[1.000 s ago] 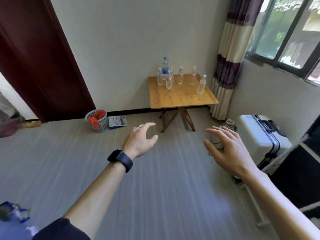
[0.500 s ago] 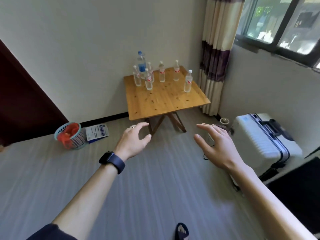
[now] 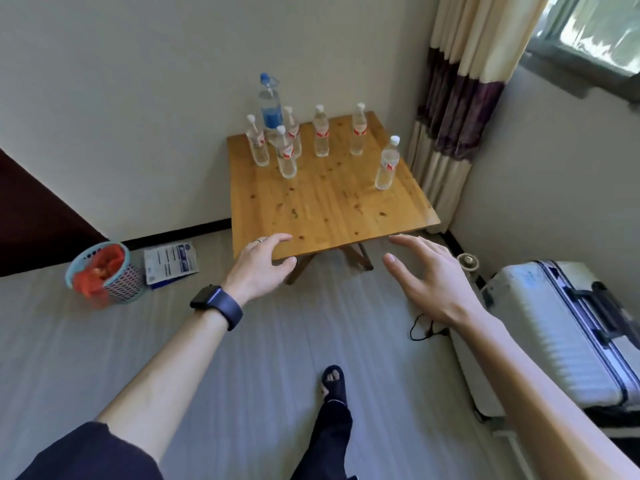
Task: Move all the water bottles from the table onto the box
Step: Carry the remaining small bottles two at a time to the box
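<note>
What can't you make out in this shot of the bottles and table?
Head view:
Blue-labelled bottle: base hidden behind the small bottles.
Small bottles' labels: too small to read.
White suitcase: cut off by the right edge.
Table legs: mostly hidden under the tabletop.

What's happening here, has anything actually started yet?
A person faces a wooden table with both arms stretched toward it. The left hand and right hand are open near the table's front edge and hold nothing. Six small water bottles and a taller blue-labelled bottle all stand upright at the far side of the table, none touched yet. A white suitcase lies on the floor to the right.
</note>
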